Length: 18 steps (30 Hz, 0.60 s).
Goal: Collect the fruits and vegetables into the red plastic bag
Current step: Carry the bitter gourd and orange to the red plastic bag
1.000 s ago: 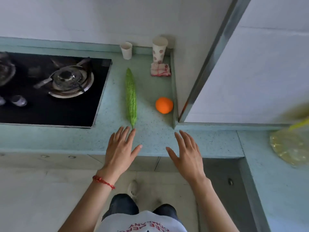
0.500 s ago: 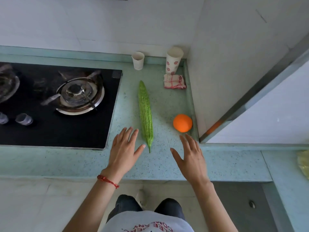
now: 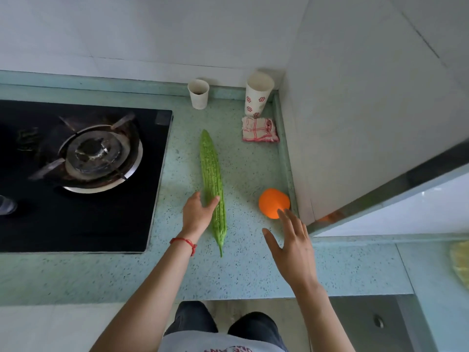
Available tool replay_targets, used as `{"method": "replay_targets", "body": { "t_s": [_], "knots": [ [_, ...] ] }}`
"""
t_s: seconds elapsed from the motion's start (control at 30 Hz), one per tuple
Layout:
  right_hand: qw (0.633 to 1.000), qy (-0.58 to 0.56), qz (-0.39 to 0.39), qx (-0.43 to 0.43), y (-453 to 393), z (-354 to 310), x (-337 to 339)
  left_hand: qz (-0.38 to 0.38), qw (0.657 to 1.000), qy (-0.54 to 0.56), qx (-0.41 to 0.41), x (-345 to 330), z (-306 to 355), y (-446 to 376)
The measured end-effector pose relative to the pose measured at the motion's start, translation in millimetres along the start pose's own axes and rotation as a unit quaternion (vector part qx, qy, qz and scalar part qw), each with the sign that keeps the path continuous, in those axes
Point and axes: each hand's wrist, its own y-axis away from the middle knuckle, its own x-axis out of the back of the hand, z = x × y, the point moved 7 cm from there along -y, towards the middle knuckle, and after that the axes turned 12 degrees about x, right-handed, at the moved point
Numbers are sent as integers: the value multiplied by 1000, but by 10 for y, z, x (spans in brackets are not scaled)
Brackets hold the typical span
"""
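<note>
On the table, left hand (image 3: 199, 212): thumb and fingers curled round the long bumpy green bitter gourd (image 3: 212, 181), which lies flat.
Right hand (image 3: 291, 240): spread wide, holding nothing, fingertips at the round orange fruit (image 3: 273, 202) by the wall.
Beyond: checked cloth (image 3: 259, 130), two paper cups (image 3: 258, 94).
Left side: black gas hob (image 3: 83, 174).

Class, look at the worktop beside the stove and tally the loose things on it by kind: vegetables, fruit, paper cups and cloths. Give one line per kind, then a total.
Vegetables: 1, the bitter gourd
Fruit: 1, the orange
Paper cups: 2, a plain cup and a patterned cup
Cloths: 1, the folded checked cloth
Total: 5
</note>
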Motion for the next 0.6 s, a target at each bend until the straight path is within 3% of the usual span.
{"method": "replay_targets", "body": {
  "t_s": [0.13,0.33,0.6],
  "knots": [
    [1000,-22,2,-12,-74,95,15,12,997,63,52,-77,49,-216],
    [994,-89,-1,-56,-197,203,-30,35,996,32,74,-126,81,-361],
    [986,-101,15,-132,-446,327,-190,-66,979,147,125,49,-95,-245]
  ]
}}
